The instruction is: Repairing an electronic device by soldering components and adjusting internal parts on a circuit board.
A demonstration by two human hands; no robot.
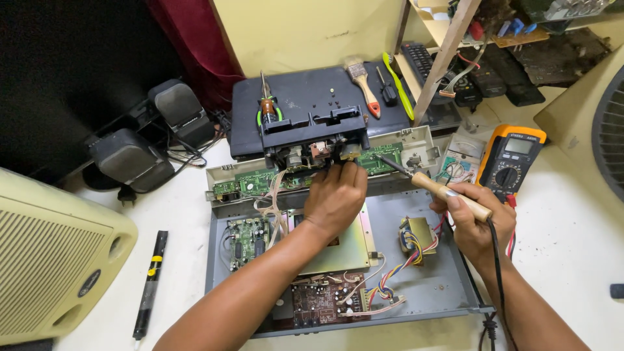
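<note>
An opened electronic player chassis (442,286) lies on the white table, its boards and wiring exposed. A black disc mechanism (312,127) stands tipped up at its far edge, above a green circuit board (250,182). My left hand (335,198) reaches under that mechanism, fingertips curled on a small part that I cannot make out. My right hand (468,218) grips the wooden handle of a soldering iron (448,194), whose metal tip points left toward the green board near the mechanism. Its black cord runs down along my right wrist.
An orange multimeter (510,159) stands right of the chassis. A black pen-like tool (151,283) lies on the left, beside a cream speaker box (52,253). Two small dark speakers (149,130) stand at the back left. A brush (363,84) and pliers (268,107) rest on a black cover.
</note>
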